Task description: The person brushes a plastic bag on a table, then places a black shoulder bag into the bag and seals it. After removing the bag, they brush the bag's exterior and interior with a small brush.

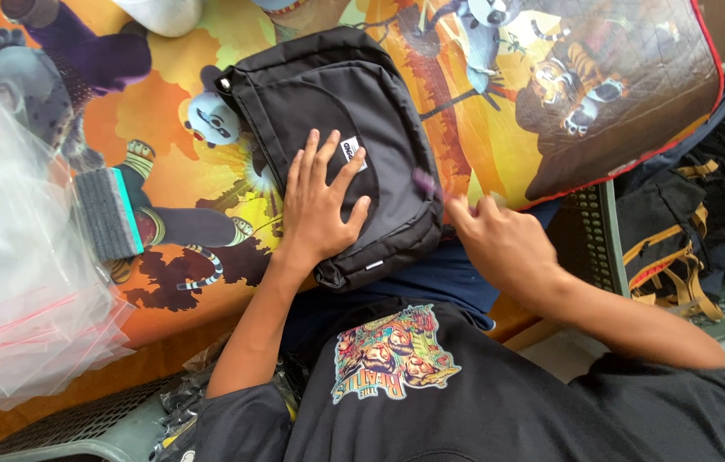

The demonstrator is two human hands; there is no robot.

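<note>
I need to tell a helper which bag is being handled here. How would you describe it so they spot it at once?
Find the bright orange cartoon-printed cloth covering the work surface. Near its middle lies a small black bag, with the left hand flat on it and the right hand at its edge. Unlike the black-and-tan backpack at the side, it is plain black with a small white label.

One head camera looks steeply down (close in) over the person's chest.

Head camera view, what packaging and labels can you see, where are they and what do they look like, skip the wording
Small label: white tilted rectangle on the black bag, beside the left hand.
Clear bags: pile of see-through plastic at far left, some with red seal strips.
Small tab: pale strip on the bag's near edge.
Right hand: at the bag's right edge, blurred.
</note>
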